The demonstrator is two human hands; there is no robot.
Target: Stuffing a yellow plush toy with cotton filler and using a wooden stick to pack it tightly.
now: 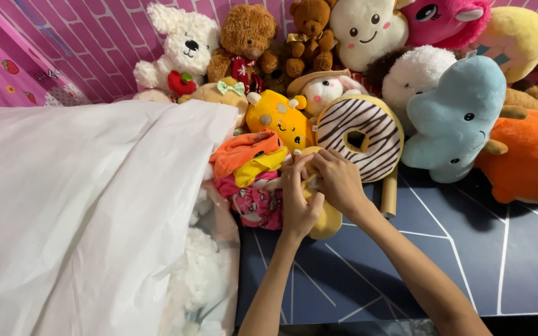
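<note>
A large white sheet (76,205) fills the left of the frame, draped over fluffy white stuffing. Just right of it, at centre, the left hand (298,202) is curled closed around a yellow plush toy (326,219), while the right hand (339,180) pinches its upper end with bent fingers. The step in hand looks like working on the toy's top; a steady grip seems needed next. A striped doughnut plush (368,127) sits just above, a blue plush (453,115) at upper right.

white sheet (76,205), striped donut plush (359,134) (brown-white), blue plush (453,118)
</note>
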